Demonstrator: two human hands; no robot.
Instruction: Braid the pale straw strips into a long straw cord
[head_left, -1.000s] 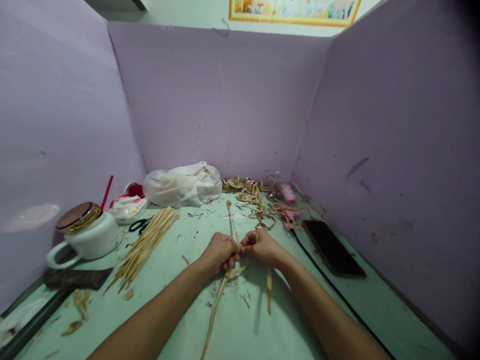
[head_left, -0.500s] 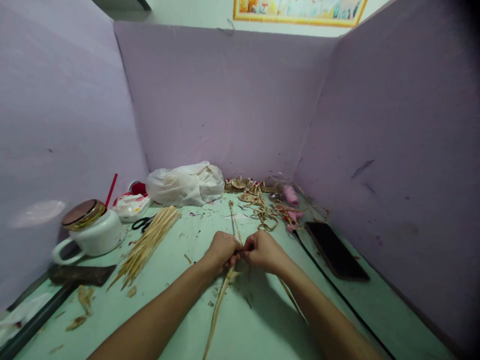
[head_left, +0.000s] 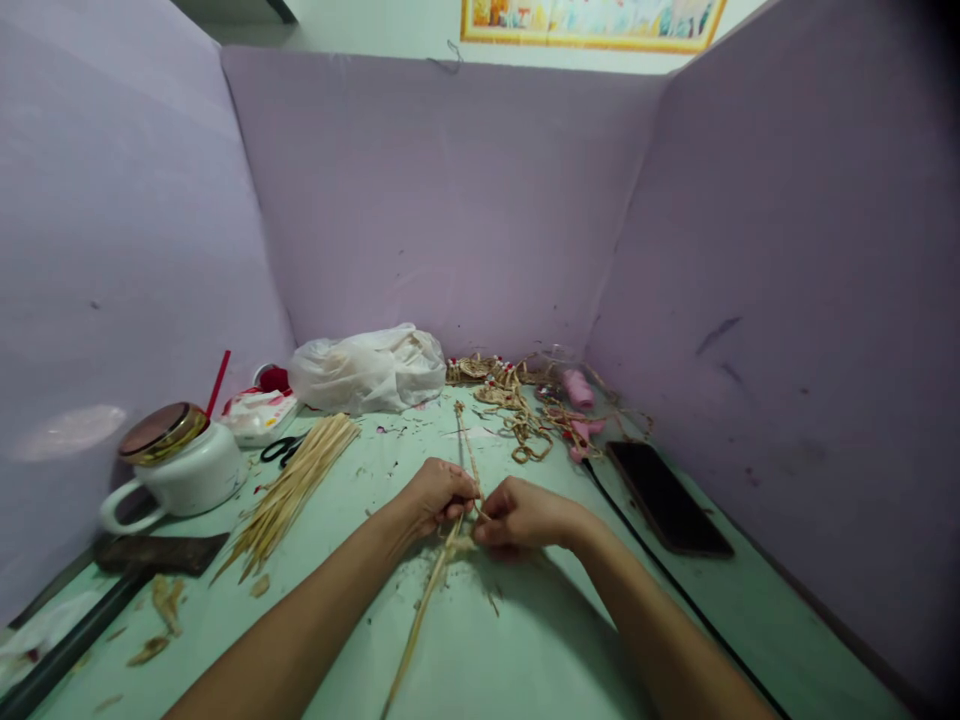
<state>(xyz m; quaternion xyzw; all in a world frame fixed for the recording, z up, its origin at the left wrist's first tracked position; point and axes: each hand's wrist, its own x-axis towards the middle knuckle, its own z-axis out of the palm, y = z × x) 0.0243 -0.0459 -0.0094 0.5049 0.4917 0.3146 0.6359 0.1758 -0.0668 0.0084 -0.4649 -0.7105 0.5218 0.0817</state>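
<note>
A thin braided straw cord (head_left: 470,455) runs from a small knot on the table back toward me and ends at my fingers. My left hand (head_left: 439,493) is closed, pinching the cord where its loose strands begin. Close beside it, my right hand (head_left: 517,515) is closed on one pale straw strand (head_left: 480,512) just right of the braid. Another long straw strand (head_left: 416,630) trails from under my left hand to the near edge of the view. The fingertips partly hide the crossing of the strands.
On the left lie a straw bundle (head_left: 296,490), black scissors (head_left: 281,450), a white mug (head_left: 191,475) and a hammer-like tool (head_left: 161,553). Behind are a white plastic bag (head_left: 367,368) and braided straw pieces (head_left: 510,390). A pink glue gun (head_left: 585,432) and a phone (head_left: 667,498) are right.
My right hand has moved slightly down and apart from the left, drawing a strand sideways. My left hand stays at the braid, and the view has shifted a little.
</note>
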